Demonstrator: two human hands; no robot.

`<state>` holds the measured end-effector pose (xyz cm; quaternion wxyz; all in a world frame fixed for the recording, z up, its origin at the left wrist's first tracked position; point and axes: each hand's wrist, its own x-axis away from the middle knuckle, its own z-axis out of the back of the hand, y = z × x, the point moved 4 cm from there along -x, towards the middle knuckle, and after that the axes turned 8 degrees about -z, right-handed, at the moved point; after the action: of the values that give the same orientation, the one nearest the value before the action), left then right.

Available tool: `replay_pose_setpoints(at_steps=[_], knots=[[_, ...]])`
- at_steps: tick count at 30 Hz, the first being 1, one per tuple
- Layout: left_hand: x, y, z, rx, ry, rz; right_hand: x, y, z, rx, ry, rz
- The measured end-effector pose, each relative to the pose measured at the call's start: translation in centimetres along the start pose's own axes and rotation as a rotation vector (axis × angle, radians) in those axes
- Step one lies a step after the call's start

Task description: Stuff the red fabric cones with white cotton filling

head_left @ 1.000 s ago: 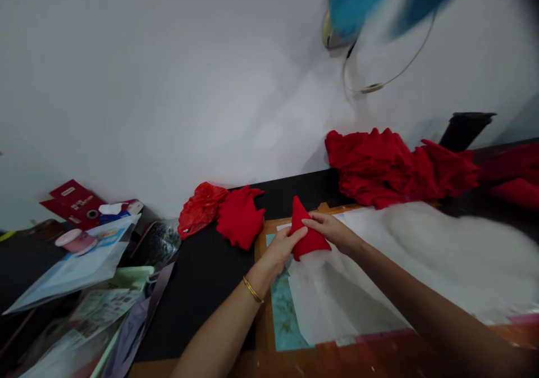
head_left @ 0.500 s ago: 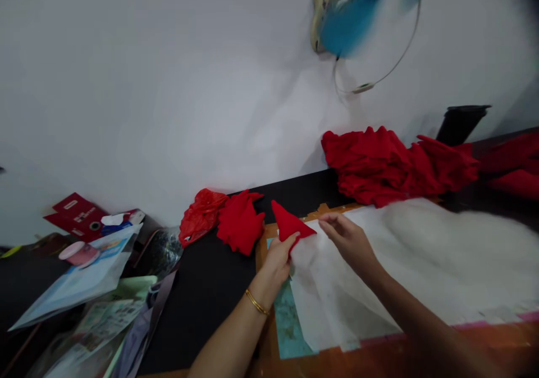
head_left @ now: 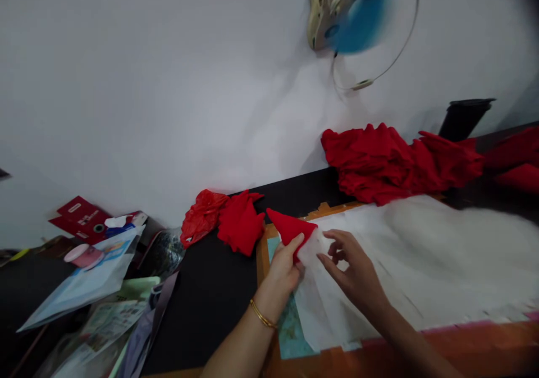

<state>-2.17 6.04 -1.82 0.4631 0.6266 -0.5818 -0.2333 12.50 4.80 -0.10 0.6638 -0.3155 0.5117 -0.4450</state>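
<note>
A pointed red cloth cone (head_left: 290, 229) is gripped in my left hand (head_left: 285, 265), the thumb lying across its front and the tip pointing up and left. Just to the right, my right hand (head_left: 351, 265) hovers over white sheeting (head_left: 337, 316) with thumb and fingers apart; nothing shows between them. At the right lies a heap of white fluffy stuffing (head_left: 458, 243). Left of the cone sits a small pile of red cloth pieces (head_left: 241, 223).
A red plastic bag (head_left: 202, 216) lies beside the small pile. A large red cloth heap (head_left: 391, 162) and a black container (head_left: 466, 118) stand by the wall. At left are a pink spool (head_left: 84, 255), packets and a red box (head_left: 80, 219). A fan (head_left: 328, 16) turns above.
The red cone has tilted further left and sits slightly lower in my left hand. My right hand has moved down a little, and its fingers have spread apart.
</note>
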Motion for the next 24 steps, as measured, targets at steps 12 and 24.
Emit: replay_pose_setpoints(at_steps=[12,24], knots=[[1.0,-2.2,-1.0,0.12,0.057,0.068,0.2,0.8,-2.2,0.164,0.025,0.064],[1.6,-2.9,-0.8,0.11,0.124,0.0,-0.2,1.2,-2.2,0.162,-0.077,0.017]])
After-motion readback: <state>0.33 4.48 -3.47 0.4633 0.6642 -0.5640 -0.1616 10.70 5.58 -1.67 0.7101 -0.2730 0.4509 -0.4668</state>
